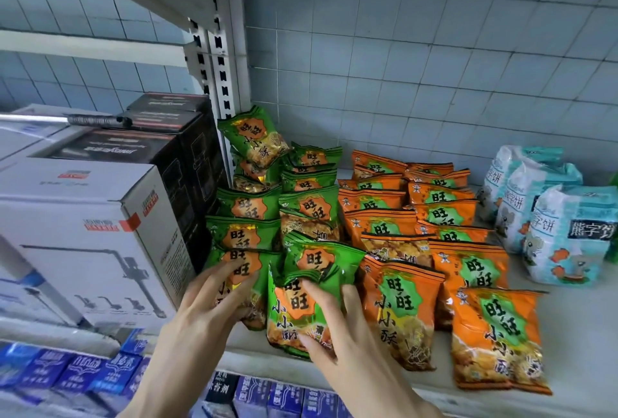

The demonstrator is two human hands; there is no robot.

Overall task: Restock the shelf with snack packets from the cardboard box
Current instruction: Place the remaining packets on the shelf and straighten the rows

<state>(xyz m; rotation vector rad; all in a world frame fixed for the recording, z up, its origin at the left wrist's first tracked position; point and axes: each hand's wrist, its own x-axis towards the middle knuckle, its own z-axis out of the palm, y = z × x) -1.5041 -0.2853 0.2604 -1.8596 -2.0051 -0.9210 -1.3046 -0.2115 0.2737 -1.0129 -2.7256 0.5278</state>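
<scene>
Several green snack packets point(249, 206) stand in rows on the white shelf point(568, 334), with rows of orange snack packets point(401, 310) to their right. My left hand point(200, 314) rests with straight fingers on the front left green packet point(242, 267). My right hand point(337, 334) lies with spread fingers on the front green packet point(291, 314) at the shelf's front edge. The cardboard box is out of view.
White and black appliance boxes point(90, 227) stand on the neighbouring shelf at the left. Pale blue biscuit bags point(565, 233) stand at the right. Blue packs point(80, 374) line the shelf below. A slotted white upright point(227, 59) rises behind the green packets.
</scene>
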